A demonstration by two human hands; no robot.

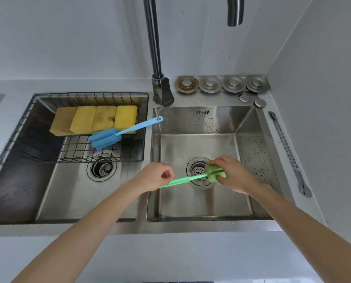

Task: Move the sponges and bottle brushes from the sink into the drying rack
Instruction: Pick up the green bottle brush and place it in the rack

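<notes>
A green bottle brush [193, 178] is held over the right sink basin [201, 203], above its drain. My left hand [153, 176] grips the thin green handle. My right hand [231, 173] squeezes the green sponge head. A black wire drying rack [17, 127] sits across the back of the left basin. Several yellow sponges [95, 119] lie side by side in it. A blue bottle brush [107, 137] rests in the rack, its handle sticking out over the rack's right edge.
A tall steel faucet [155, 58] rises between the basins. Several metal drain stoppers [221, 84] line the back ledge at the right. A long metal tool [288, 152] lies on the right counter beside the wall. The left basin's drain [102, 167] shows below the rack.
</notes>
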